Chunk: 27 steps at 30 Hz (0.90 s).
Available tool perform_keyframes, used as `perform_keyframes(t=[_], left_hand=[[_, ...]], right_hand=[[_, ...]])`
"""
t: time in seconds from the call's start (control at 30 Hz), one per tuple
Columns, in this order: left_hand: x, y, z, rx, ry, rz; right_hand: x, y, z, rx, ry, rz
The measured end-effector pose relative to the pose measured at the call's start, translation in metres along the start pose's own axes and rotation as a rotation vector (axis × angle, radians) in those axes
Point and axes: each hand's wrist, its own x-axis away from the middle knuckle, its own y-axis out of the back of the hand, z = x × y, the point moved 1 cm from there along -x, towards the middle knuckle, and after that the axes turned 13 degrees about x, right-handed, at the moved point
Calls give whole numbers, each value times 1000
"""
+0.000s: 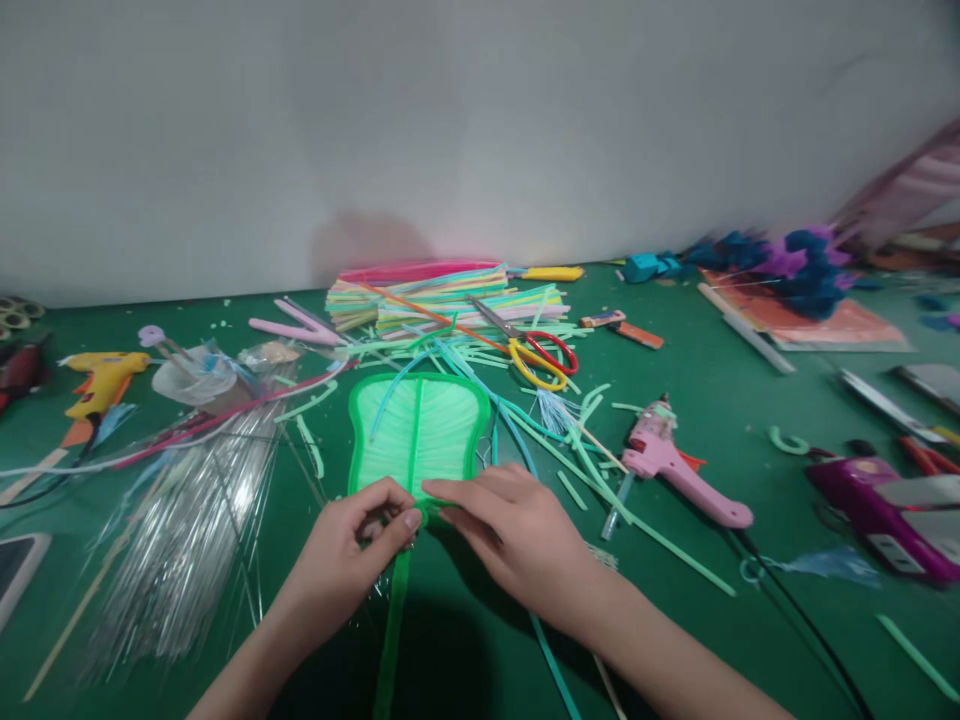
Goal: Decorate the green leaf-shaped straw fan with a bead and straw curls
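Observation:
A light green hand fan (pixel 442 425), edged and ribbed in darker green fuzzy strip, lies in front of me with its handle (pixel 394 620) towards me. My left hand (pixel 360 545) is closed in a pinch at the base of the fan, where blade and handle meet. Across from it, my right hand (pixel 517 530) has its index finger stretched over the fan's lower edge and its other fingers curled beneath. Its thumb is hidden. Both hands' fingertips nearly meet at the base. Just beyond the fan lie blue and green fuzzy strips (pixel 517 430).
Scissors (pixel 536 352) lie on bundled coloured strips (pixel 450 305) behind the fan. A pink glue gun (pixel 679 465) stands right, a yellow glue gun (pixel 105 380) left. Thin clear rods (pixel 195 540) spread at left. A purple device (pixel 885 515) and a blue-purple bunch (pixel 810 265) sit far right.

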Motion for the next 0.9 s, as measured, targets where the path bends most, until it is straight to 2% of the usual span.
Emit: perform_keyframes(t=[0.13,0.3,0.4,0.5,0.6,0.7,0.77,0.9], left_hand=[[1,-1,0,-27,19,33],[2,2,-4,-81,-3,56],[1,3,-4,-117,-19,35],[-1,8,-4,-118,-38,-47],[-4,21,-4,-121,-37,-185],[-5,37,-1,-261,-35,-317],[-6,43,3,-372,-36,-324],[-6,41,10,-445,-76,-186]], right_hand=[[1,-1,-1,29,63,-1],[-3,7,0,26,105,59],[-4,9,-2,18,90,65],[-5,5,0,-58,15,51],[-6,-6,6,-155,-160,28],[-5,-20,16,-189,-319,27],[-5,-29,22,-172,-373,38],[-2,-41,25,-97,-398,38]])
